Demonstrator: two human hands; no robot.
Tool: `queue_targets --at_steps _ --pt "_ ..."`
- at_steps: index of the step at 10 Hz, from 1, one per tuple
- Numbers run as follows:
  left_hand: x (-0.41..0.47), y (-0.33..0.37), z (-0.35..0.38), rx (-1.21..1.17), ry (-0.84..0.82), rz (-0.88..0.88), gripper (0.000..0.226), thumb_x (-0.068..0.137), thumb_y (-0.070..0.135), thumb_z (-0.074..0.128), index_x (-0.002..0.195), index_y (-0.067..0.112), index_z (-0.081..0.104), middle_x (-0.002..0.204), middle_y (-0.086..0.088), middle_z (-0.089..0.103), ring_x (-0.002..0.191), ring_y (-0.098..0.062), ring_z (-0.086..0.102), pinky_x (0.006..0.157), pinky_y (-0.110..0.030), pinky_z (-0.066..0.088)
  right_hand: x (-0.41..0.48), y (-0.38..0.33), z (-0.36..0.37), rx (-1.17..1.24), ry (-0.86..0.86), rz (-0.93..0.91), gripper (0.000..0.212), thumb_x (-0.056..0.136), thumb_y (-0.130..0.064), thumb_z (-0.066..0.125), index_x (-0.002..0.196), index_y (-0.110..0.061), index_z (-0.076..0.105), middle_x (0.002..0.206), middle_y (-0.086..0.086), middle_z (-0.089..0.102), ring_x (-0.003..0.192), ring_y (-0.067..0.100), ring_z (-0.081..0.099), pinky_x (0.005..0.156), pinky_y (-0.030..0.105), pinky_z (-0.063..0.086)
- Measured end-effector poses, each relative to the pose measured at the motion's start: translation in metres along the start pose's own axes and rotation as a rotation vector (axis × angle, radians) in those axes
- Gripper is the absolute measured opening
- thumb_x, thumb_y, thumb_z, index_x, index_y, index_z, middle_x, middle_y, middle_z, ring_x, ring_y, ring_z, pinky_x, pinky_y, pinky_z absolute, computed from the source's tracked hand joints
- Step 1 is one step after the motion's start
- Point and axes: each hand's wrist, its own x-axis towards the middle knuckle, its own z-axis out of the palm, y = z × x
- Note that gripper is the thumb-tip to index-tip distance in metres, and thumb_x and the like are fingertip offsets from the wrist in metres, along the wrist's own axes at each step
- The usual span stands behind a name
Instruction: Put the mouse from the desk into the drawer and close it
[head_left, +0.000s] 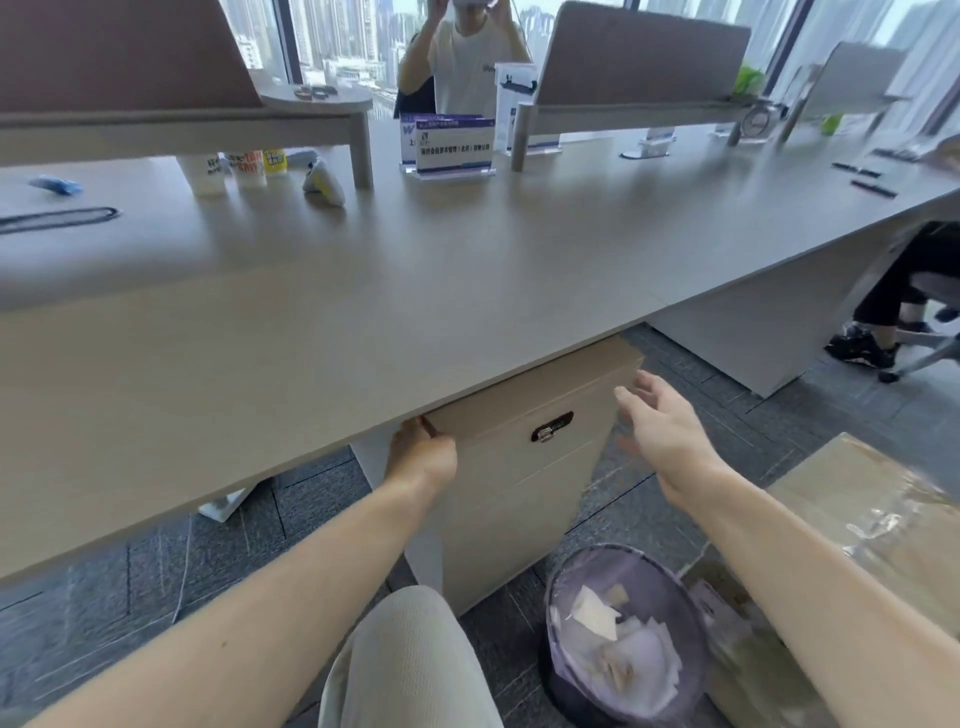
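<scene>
A beige drawer cabinet (514, 499) with a dark lock plate stands under the front edge of the long grey desk (467, 291). My left hand (423, 457) is curled around the left top corner of the top drawer front (498, 410), just under the desk edge. The top drawer looks closed or nearly so. My right hand (662, 431) hovers with fingers spread beside the cabinet's right top corner, holding nothing. A white, mouse-shaped object with a yellow patch (323, 183) lies far back on the desk by a divider leg.
A waste bin (561, 587) with a purple liner and paper scraps stands on the floor right of my knee. A taped cardboard box (883, 514) sits at the right. Cups (228, 171) and sign holders (452, 145) stand at the back. One person sits opposite; another's legs (893, 291) are at the right.
</scene>
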Motion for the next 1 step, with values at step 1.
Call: queue_targets --at_steps 1 --pt "-0.0231 0.0101 -0.0139 0.002 -0.09 -0.003 0.046 0.098 0.027 0.051 0.137 0.003 0.049 0.145 -0.017 0.051 0.125 -0.031 0.051 0.096 -0.034 0.037 -0.0508 -0.034 -0.0411 -0.082 -0.003 -0.326 0.037 0.099 -0.029 0.056 0.136 -0.031 0.056 0.123 -0.009 0.066 0.117 0.014 0.065 0.1 0.043 0.054"
